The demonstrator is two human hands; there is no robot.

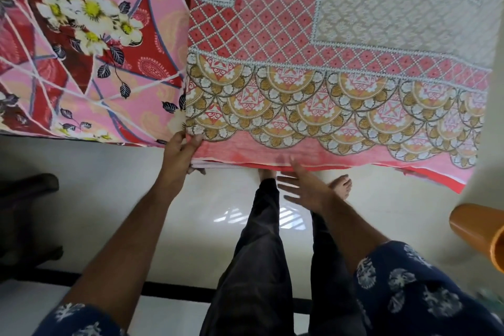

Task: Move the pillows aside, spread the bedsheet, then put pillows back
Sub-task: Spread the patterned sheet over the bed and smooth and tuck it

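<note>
A folded pink bedsheet (341,63) with a white lattice and golden scalloped border lies on the right part of the bed, its edge hanging over the bedside. My left hand (180,151) grips its near left corner, fingers curled round the layered edge. My right hand (305,185) hovers just below the hanging edge with fingers spread and holds nothing; it looks slightly blurred. A red and pink floral sheet (81,49) covers the bed on the left. No pillows are in view.
I stand barefoot on a glossy white floor (136,213) close to the bedside. A dark object (27,215) sits on the floor at the left. An orange cylinder (480,234) juts in at the right edge. A black floor stripe (174,290) runs behind my feet.
</note>
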